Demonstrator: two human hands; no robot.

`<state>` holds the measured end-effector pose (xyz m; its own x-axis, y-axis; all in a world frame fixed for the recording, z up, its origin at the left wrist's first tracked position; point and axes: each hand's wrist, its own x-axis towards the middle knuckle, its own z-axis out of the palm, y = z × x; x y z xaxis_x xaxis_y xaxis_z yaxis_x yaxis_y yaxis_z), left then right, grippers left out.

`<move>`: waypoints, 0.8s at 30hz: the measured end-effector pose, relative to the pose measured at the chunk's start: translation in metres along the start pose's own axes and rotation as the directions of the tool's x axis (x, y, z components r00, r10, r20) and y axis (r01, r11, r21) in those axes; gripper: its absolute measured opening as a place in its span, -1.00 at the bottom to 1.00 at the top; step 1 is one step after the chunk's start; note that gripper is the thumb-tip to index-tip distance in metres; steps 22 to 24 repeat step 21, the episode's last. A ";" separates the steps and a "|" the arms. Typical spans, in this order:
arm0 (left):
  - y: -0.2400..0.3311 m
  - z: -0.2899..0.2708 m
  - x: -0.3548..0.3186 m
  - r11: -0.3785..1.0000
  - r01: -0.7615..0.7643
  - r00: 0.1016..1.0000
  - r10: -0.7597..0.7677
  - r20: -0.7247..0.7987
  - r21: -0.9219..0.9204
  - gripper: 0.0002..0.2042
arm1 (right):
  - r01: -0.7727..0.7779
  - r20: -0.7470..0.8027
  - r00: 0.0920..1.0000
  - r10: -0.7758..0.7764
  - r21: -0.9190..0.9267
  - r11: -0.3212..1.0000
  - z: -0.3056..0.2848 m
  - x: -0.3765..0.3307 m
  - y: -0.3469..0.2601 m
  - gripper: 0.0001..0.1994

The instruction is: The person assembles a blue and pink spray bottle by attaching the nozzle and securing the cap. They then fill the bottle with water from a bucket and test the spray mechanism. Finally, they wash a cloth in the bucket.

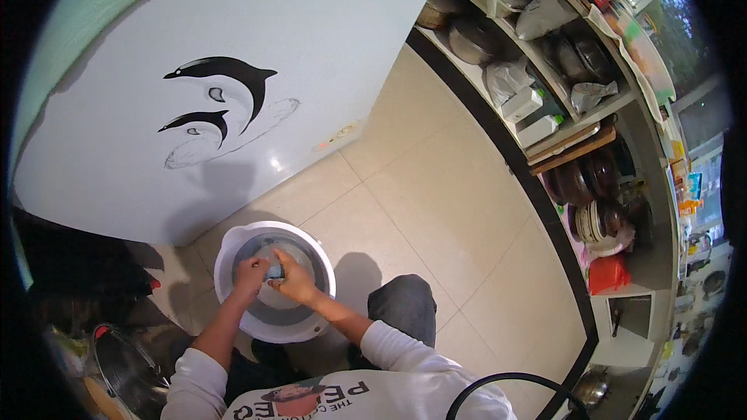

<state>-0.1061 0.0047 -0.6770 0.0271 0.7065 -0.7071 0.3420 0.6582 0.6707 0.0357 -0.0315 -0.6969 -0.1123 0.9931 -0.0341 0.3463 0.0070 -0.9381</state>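
- Fingers of your left hand (250, 272) curl shut over the basin, and your right hand (294, 283) pinches a small blue-grey thing (274, 271) between them; it is too small to tell whether it is a cloth or a sponge.
- Both hands meet inside the white basin (233, 243), which stands on the tiled floor (436, 187) just in front of your knee (405, 299).
- You seem to be mid-wash, rubbing or wringing that thing.
- Next move, as I judge it, calls for a firm two-handed squeeze held low in the basin.
- White freezer (233, 47) stands behind the basin; shelves (545, 109) of pots run along your right.
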 end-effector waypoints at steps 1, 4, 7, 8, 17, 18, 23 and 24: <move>-0.002 -0.004 0.003 0.993 0.063 0.998 -0.063 0.003 -0.098 -0.74 | 0.065 0.026 0.998 -0.063 -0.120 0.991 0.001 -0.004 0.002 -0.26; 0.006 -0.004 0.000 0.932 0.235 0.972 -0.221 0.080 -0.276 -0.75 | 0.181 0.066 0.984 -0.168 -0.399 0.899 -0.011 -0.010 -0.028 -0.28; 0.012 0.007 -0.011 0.945 0.273 0.958 -0.251 0.137 -0.177 -0.73 | 0.062 0.040 0.998 -0.049 -0.475 0.878 -0.006 -0.014 -0.025 -0.36; 0.012 0.009 -0.013 0.968 0.224 0.971 -0.211 0.115 -0.112 -0.72 | -0.029 0.079 0.994 0.076 -0.474 0.880 -0.009 -0.012 -0.031 -0.40; -0.004 0.028 -0.020 0.545 -0.360 0.865 0.499 0.051 0.757 -0.68 | -0.287 0.172 0.931 0.321 -0.196 0.938 0.017 -0.016 0.036 -0.63; -0.002 0.027 -0.022 0.503 -0.377 0.856 0.509 0.086 0.778 -0.69 | -0.304 0.232 0.916 0.326 -0.129 0.944 0.017 -0.014 0.039 -0.64; 0.003 0.023 -0.030 0.447 -0.486 0.777 0.614 0.137 0.751 -0.73 | -0.716 0.594 0.563 0.574 0.003 0.698 -0.003 -0.012 0.013 -0.53; 0.003 0.023 -0.030 0.447 -0.486 0.777 0.614 0.137 0.751 -0.73 | -0.716 0.594 0.563 0.574 0.003 0.698 -0.003 -0.012 0.013 -0.53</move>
